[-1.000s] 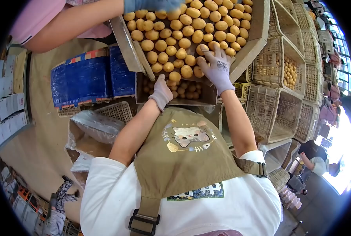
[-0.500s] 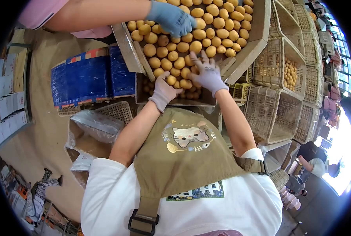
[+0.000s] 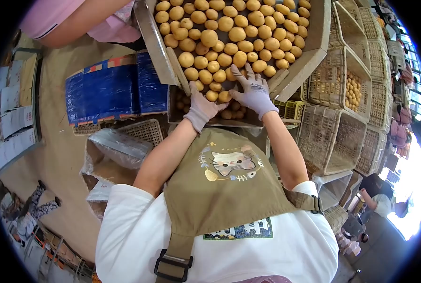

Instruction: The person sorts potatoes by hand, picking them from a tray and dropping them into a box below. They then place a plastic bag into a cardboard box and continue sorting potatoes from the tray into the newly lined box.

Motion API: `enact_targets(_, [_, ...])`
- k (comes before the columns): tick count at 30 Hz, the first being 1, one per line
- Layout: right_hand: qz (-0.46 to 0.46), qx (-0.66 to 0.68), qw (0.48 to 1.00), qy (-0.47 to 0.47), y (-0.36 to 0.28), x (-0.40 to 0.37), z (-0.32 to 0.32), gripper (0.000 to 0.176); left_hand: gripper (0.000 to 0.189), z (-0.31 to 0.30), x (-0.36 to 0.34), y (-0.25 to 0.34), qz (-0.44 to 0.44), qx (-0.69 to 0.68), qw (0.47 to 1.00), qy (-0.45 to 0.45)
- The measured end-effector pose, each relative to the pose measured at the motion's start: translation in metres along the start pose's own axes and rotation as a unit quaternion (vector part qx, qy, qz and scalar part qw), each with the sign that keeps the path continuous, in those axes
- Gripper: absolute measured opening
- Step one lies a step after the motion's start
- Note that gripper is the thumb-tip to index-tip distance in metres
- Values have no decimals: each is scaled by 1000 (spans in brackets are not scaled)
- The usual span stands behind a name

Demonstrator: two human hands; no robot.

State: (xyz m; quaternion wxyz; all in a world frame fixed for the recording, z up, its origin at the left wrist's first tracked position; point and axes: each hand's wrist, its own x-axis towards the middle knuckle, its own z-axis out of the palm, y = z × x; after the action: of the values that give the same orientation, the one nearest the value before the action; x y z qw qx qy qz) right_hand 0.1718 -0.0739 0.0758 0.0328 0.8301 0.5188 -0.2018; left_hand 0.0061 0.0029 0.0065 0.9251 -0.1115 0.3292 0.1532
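A big tilted tray holds several round yellow fruits. Both my hands wear pale gloves and meet at the tray's lower lip. My left hand is cupped against the fruits at the lip, thumb up. My right hand lies with spread fingers on the lowest fruits. Two fruits sit between the hands. Right under the lip stands a cardboard box with more fruits inside, partly hidden by my hands.
Another person's bare arm with a pink sleeve reaches in at the top left. A blue wrapped stack lies left of the box. Woven crates are stacked on the right, one holding fruit. A plastic-lined carton sits lower left.
The other person's blue-gloved hand has left the tray. My right hand slid down toward the tray's lip, and my left hand rose to meet it; fruits rolled down.
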Motion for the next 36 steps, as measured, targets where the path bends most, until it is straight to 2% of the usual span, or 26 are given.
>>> enact_targets(3, [29, -34, 997, 60, -19, 2, 3, 70, 90, -5, 4, 0, 7, 24, 999, 21])
enact_targets(4, [45, -50, 994, 85, -29, 3, 4, 67, 79, -11, 9, 0, 2, 5, 1000, 28])
enact_targets(5, [-33, -48, 984, 169, -34, 4, 18, 58, 70, -18, 16, 1, 8, 45, 998, 54])
enact_targets(7, [-180, -49, 967, 173, -52, 5, 17, 59, 55, -21, 16, 4, 20, 124, 986, 110])
enact_targets(8, [-172, -59, 968, 173, -50, 10, 24, 59, 30, -23, 14, 2, 49, 131, 979, 150])
enact_targets(9, [-141, -43, 978, 149, -40, 15, 20, 55, 20, -16, 6, -1, 48, 109, 988, 101])
enact_targets(11, [-158, -58, 972, 164, -26, 16, 10, 50, 30, -40, 11, 4, 50, 217, 967, 124])
enact_targets(13, [-118, -30, 969, 213, -30, 17, 3, 26, 52, -29, 3, 5, 31, 91, 991, 89])
enact_targets(15, [-66, 54, 984, 157, -37, 38, -17, 22, 73, -11, -4, 6, 27, 8, 997, 69])
enact_targets(16, [-101, 106, 940, 307, -50, 50, -19, 31, 81, -1, -5, 3, 30, -9, 997, 69])
enact_targets(17, [-89, 155, 938, 296, -63, 60, -24, 43, 89, 8, -7, -1, 31, -24, 997, 71])
enact_targets(18, [-77, 140, 961, 227, -74, 74, -31, 45, 91, 15, -9, -6, 60, 22, 997, 32])
enact_targets(21, [-15, 64, 997, 44, -92, 97, -47, 47, 91, 9, 13, -3, 6, -50, 999, 2])
enact_targets(22, [-42, 149, 984, 86, -86, 91, -42, 46, 92, 8, 7, -2, 11, -29, 998, -47])
enact_targets(23, [-48, 256, 960, 103, -75, 76, -39, 46, 90, 7, 3, -2, 20, -14, 998, -60])
enact_targets(24, [-20, 435, 897, 76, -67, 54, -47, 49, 88, 10, 1, -2, 29, 0, 997, -77])
enact_targets(25, [8, 597, 801, 47, -54, 32, -54, 52, 87, 11, 2, -1, 38, 10, 995, -94])
enact_targets(26, [-33, 464, 865, 186, -23, 12, -42, 54, 84, 6, 2, 3, 11, -14, 987, -160])
enact_targets(27, [-9, 628, 753, 195, 5, -22, -41, 55, 85, 3, 8, 2, 13, -2, 989, -146])
enact_targets(28, [7, 765, 606, 217, 33, -55, -40, 56, 87, 6, 4, -1, 15, -9, 994, -112])
enact_targets(29, [19, 805, 533, 261, 88, -92, -20, 59, 89, 14, -1, -1, 17, -9, 997, -80])
enact_targets(32, [35, 827, 405, 389, 231, -237, 11, 41, 90, 13, 4, -1, 6, -3, 998, -61])
enact_targets(33, [96, 694, 455, 550, 276, -291, 28, 34, 90, 15, 3, -3, 12, 5, 999, -48])
enact_targets(34, [212, 521, 481, 673, 319, -343, 44, 27, 91, 16, 3, -5, 18, 14, 999, -35])
enact_targets(35, [181, 626, 325, 685, 317, -365, 41, 25, 91, 18, 2, -6, 24, 22, 999, -22])
enact_targets(36, [139, 689, 139, 698, 315, -387, 37, 23, 91, 18, 3, -7, 23, 19, 999, -21])
